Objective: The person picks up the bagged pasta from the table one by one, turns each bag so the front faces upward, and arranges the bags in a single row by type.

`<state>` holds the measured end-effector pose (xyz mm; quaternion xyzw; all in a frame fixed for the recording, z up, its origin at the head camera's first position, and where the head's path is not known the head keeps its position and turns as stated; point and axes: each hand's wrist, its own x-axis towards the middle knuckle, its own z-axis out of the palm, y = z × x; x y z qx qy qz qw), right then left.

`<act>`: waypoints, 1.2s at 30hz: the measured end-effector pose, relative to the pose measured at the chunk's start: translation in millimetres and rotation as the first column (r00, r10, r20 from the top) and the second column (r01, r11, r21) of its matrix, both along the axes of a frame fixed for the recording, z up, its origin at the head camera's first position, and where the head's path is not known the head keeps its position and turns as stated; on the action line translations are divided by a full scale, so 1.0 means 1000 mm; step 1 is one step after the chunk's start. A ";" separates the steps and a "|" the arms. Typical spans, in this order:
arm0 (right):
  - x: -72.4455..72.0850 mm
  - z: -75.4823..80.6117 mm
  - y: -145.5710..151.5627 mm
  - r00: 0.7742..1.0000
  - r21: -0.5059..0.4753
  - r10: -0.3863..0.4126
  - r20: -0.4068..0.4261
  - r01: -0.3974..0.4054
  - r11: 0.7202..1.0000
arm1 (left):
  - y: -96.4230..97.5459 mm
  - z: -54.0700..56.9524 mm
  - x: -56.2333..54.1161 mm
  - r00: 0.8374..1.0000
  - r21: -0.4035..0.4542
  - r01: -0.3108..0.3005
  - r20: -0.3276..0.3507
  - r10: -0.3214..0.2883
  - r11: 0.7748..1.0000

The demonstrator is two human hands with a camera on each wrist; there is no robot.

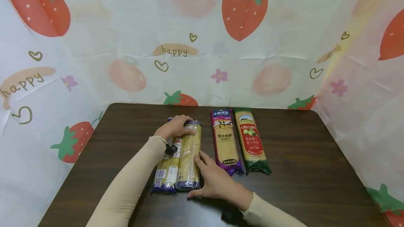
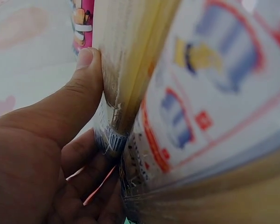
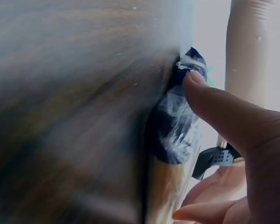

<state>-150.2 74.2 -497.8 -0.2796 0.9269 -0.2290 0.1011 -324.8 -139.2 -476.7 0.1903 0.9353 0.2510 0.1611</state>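
Observation:
Two packs of spaghetti in clear wrap with blue ends lie side by side left of centre in the head view. My left hand [image 1: 174, 127] grips the far end of the inner pack [image 1: 190, 157], its thumb on the wrap and its fingers bent around that end. The outer pack [image 1: 166, 174], with a barcode and white label, is partly under my left wrist. My right hand [image 1: 217, 181] touches the inner pack's right side with extended fingers; its thumb [image 3: 214, 102] reaches to the near blue end in the right wrist view.
Right of my hands lie a purple spaghetti pack [image 1: 225, 139] and a green-ended one with a red label [image 1: 251, 139], close together. All the packs are on a dark wooden table [image 1: 303, 171]. Behind it hangs a strawberry-print cloth [image 1: 202, 73].

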 end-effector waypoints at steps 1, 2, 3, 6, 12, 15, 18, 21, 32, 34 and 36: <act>0.001 0.001 -0.002 1.000 0.020 0.002 -0.012 -0.002 1.000 | 0.000 0.000 0.000 1.000 0.000 -0.002 0.002 0.002 1.000; 0.001 0.001 -0.004 1.000 0.040 0.004 -0.026 -0.003 0.999 | -0.001 -0.001 0.001 1.000 0.000 -0.004 0.001 0.004 1.000; 0.001 0.002 -0.005 0.999 0.060 0.006 -0.042 -0.003 0.998 | 0.000 -0.001 0.001 1.000 0.003 -0.003 -0.001 0.003 1.000; 0.001 0.003 -0.009 0.997 0.112 0.008 -0.078 0.001 0.994 | 0.001 -0.001 0.001 1.000 0.005 0.006 -0.013 -0.006 1.000; -0.001 0.000 -0.015 0.994 0.170 0.019 -0.104 -0.001 0.985 | 0.002 -0.002 0.000 1.000 -0.012 0.005 -0.027 -0.006 1.000; -0.001 -0.001 -0.017 0.992 0.185 0.023 -0.123 0.000 0.983 | 0.003 -0.002 0.000 0.999 -0.014 -0.003 -0.033 0.003 1.000; -0.001 -0.002 -0.019 0.989 0.199 0.024 -0.147 0.006 0.980 | 0.003 -0.003 0.000 0.999 -0.012 -0.008 -0.035 0.007 1.000; -0.001 -0.002 -0.021 0.988 0.204 0.016 -0.154 0.016 0.979 | 0.003 -0.003 0.000 0.999 -0.018 -0.007 -0.040 0.006 1.000; -0.003 0.001 -0.011 0.999 0.105 -0.027 -0.035 0.030 0.994 | 0.005 0.000 -0.001 0.999 -0.071 0.005 -0.042 -0.008 0.997; -0.004 0.001 -0.007 1.000 0.065 -0.019 -0.016 0.020 0.998 | 0.006 0.000 -0.001 0.999 -0.082 0.009 -0.039 -0.012 0.997; -0.006 -0.001 -0.002 1.000 0.013 -0.008 0.010 0.008 1.000 | 0.007 0.001 -0.001 0.999 -0.086 0.013 -0.040 -0.016 0.996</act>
